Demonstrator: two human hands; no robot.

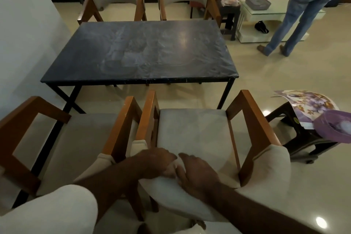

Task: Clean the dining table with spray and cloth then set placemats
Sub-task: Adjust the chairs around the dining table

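**A:** What are the fingers doing?

**B:** On my feed, the left hand (159, 161) has its fingers curled tight on the top edge of a white chair back (171, 195). The right hand (195, 173) lies just beside it, fingers together and bent over the same padded edge. Both hands touch that chair, nearly meeting at the thumbs.

**A:** And the table?

**B:** The table (144, 53) stands well ahead of the hands, beyond the near right chair (193, 129) and the near left chair (76, 138). Its dark top is streaked and smeared with pale wipe marks, heaviest near the middle, and a light glares off its right part. Two far chairs (150, 0) sit at its far side.

**A:** Placemats?

**B:** A floral purple placemat (311, 104) lies on a dark stool (296, 138) at my right, overhanging it, with a purple cloth (334, 127) partly covering it.

**A:** Any labels?

**B:** A small yellow sticker shows on the stool; its writing is too small to read. A standing person (303, 15) is far right.
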